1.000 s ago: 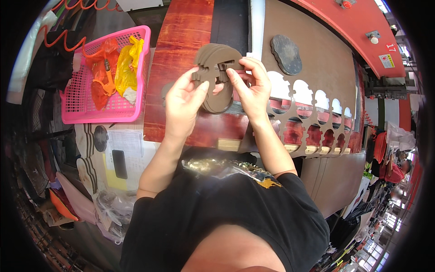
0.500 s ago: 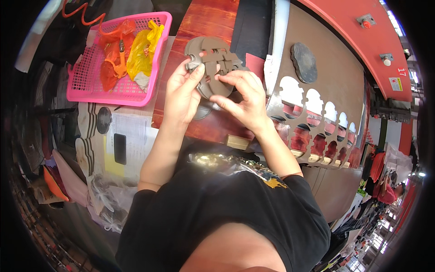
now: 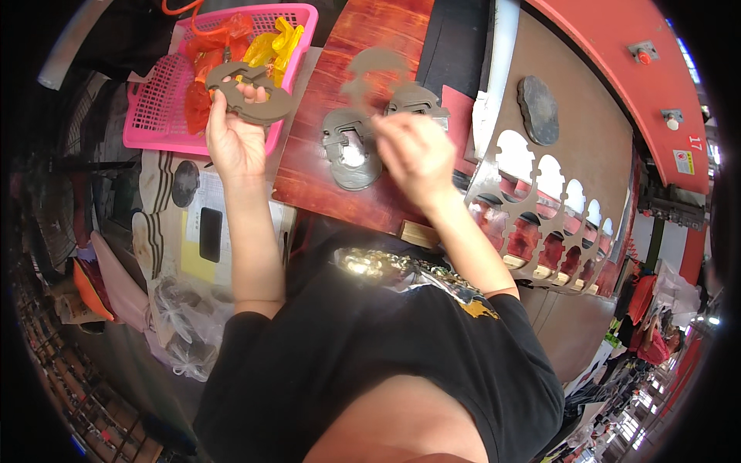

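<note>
My left hand (image 3: 238, 143) is raised at the front edge of the pink basket, its fingers closed through the openings of a few brown-grey cut-out sole-shaped pieces (image 3: 262, 104). Over the red board, my right hand (image 3: 417, 154) is smeared by motion, fingers drawn together. A blurred brown cut-out piece (image 3: 378, 62) reaches up from its fingertips and appears to be held there. Beneath and beside that hand lie a shiny grey sole-shaped cutting die (image 3: 361, 171) and a second die (image 3: 413, 96), partly covered by the hand.
The pink basket (image 3: 307, 38) holds orange and yellow plastic bags. On the right, a brown sheet (image 3: 575, 116) with rows of punched holes bears a dark oval die (image 3: 538, 110), below a red machine beam (image 3: 610, 31). A phone (image 3: 210, 234) lies on papers at left.
My hands have parted. The left has carried its pieces left to the basket, while the right stays over the board with a single piece. The dies on the board now show.
</note>
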